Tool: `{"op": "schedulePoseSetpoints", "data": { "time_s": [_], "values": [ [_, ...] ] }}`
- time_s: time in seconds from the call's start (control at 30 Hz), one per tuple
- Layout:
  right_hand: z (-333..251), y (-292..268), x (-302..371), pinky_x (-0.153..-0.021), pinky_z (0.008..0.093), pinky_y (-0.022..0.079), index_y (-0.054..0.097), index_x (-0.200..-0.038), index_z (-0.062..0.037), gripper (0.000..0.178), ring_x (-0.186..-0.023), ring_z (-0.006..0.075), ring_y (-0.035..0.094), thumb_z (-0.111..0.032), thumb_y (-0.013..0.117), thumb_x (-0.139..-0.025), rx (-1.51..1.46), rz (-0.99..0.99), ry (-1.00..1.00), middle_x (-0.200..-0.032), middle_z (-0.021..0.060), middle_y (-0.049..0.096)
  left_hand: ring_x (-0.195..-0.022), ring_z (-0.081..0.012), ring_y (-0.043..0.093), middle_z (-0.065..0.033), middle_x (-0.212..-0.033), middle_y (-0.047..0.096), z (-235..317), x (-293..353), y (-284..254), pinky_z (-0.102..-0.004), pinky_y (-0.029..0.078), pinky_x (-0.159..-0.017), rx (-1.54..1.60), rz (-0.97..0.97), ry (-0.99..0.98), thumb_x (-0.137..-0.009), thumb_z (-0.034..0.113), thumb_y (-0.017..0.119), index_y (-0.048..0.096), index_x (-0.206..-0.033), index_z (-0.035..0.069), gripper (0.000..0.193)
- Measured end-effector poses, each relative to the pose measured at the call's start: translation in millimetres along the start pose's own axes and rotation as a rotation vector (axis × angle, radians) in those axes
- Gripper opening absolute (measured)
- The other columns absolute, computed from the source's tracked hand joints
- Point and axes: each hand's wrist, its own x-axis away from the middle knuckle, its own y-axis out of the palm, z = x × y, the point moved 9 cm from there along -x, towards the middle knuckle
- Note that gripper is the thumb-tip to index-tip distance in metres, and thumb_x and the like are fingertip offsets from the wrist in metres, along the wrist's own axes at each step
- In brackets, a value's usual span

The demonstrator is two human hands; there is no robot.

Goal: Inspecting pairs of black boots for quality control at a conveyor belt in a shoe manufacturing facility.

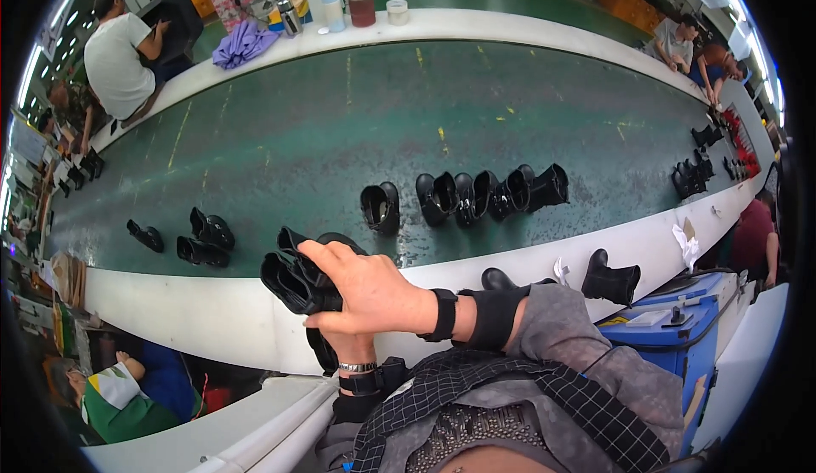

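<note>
Both of my hands hold a pair of small black boots (pixel 293 276) over the white near rim (pixel 212 303) of a green conveyor belt (pixel 340 124). My right hand (pixel 367 293), with a black wrist brace, lies across the top of the boots. Beneath it, my left hand (pixel 347 347) comes up from below with a watch on its wrist. Its fingers are hidden behind the boots and the right hand.
More black boots stand on the belt: one alone (pixel 380 207), a row (pixel 489 192) to its right, others at left (pixel 202 239). Two more boots (pixel 609 279) sit on the rim by a blue bin (pixel 671 333). People work along the belt (pixel 119 52) (pixel 676 39).
</note>
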Motion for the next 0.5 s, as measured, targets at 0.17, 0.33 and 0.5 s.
{"op": "schedulePoseSetpoints", "data": {
  "time_s": [0.17,0.33,0.5],
  "values": [
    [26.2,-3.3,-31.6,-0.049,0.0432,0.05,0.04,-0.09,0.0016,0.039,-0.054,0.0383,0.061,-0.023,0.067,-0.075,0.026,0.14,-0.061,-0.061,0.0205,0.059,-0.112,-0.0225,0.055,-0.005,-0.125,0.056,-22.2,-8.2,-43.5,-0.0389,0.046,-0.095,0.231,0.323,-0.053,-0.098,0.042,0.04,0.046,-0.13,0.009,0.047],
    [70.2,10.5,-72.1,-0.05,0.0434,0.05,0.04,-0.09,0.0007,0.036,-0.056,0.0383,0.062,-0.019,0.066,-0.076,-0.004,0.273,-0.025,-0.063,0.0201,0.06,-0.104,-0.0244,0.054,-0.0119,-0.12,0.055,-32.9,-13.7,-51.8,-0.0362,0.045,-0.079,0.184,0.336,-0.101,-0.094,0.049,0.042,0.044,-0.13,0.007,0.055],
    [131.1,77.4,-84.4,-0.055,0.0431,0.053,0.041,-0.093,-0.0005,0.036,-0.063,0.0378,0.064,-0.017,0.068,-0.075,0.074,0.264,0.007,-0.072,0.0198,0.06,-0.101,-0.0249,0.055,-0.0129,-0.112,0.057,-54.7,-3.8,-74.7,-0.0366,0.044,-0.077,0.101,0.426,-0.276,-0.094,0.045,0.042,0.05,-0.119,0.005,0.047]
  ]
}}
